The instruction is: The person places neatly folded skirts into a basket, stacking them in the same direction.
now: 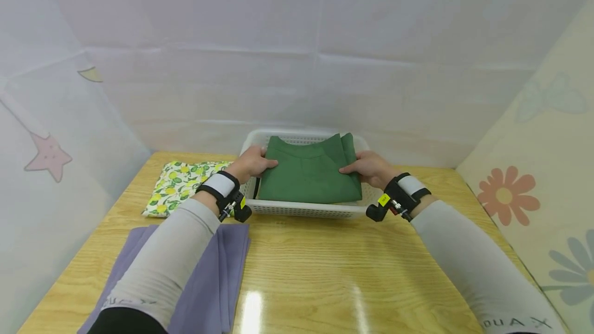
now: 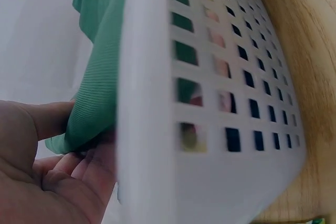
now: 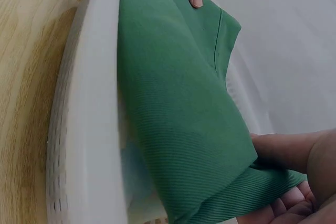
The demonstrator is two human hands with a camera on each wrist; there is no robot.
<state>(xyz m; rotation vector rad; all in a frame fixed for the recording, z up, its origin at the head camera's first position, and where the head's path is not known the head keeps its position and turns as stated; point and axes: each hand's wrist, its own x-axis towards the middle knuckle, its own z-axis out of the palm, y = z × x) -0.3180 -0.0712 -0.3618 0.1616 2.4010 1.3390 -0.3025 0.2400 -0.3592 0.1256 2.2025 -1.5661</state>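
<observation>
The garment (image 1: 308, 177) is solid green, the basket (image 1: 306, 210) white, the cloth (image 1: 228, 272) purple — the bundle (image 1: 178, 184) white with a yellow-and-green lemon print.

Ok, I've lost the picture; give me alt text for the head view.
A person's left hand and right hand grip opposite sides of a folded green cloth at a white basket on a wooden table. Left of the basket lies a lemon-print cloth; nearer the camera, a purple cloth is partly hidden by the left sleeve.
</observation>
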